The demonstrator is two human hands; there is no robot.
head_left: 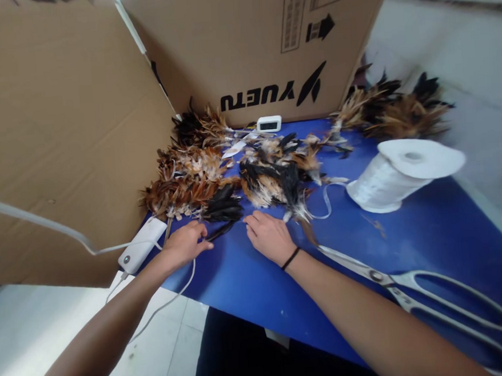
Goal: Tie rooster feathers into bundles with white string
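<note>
My left hand point(186, 242) is at the near edge of the feather piles, fingers curled and the thumb stretched to the right. A thin dark feather point(220, 231) runs rightward from between its thumb and fingers. My right hand point(269, 236), with a black band on the wrist, has its fingers bent together and pointing left; anything in the fingertips is too small to make out. Just beyond the hands lie a bunch of black feathers point(223, 204), brown feathers point(182, 194) and a black-and-tan bunch point(272, 181) on the blue table point(235, 275).
Large scissors point(381, 276) lie beside my right forearm. A spool of white ribbon point(394, 178) stands at the right, with more feathers point(404, 108) behind it. Cardboard point(241, 45) walls the back and left. A white power bank point(141, 245) with cables and a small display point(269, 124) are also there.
</note>
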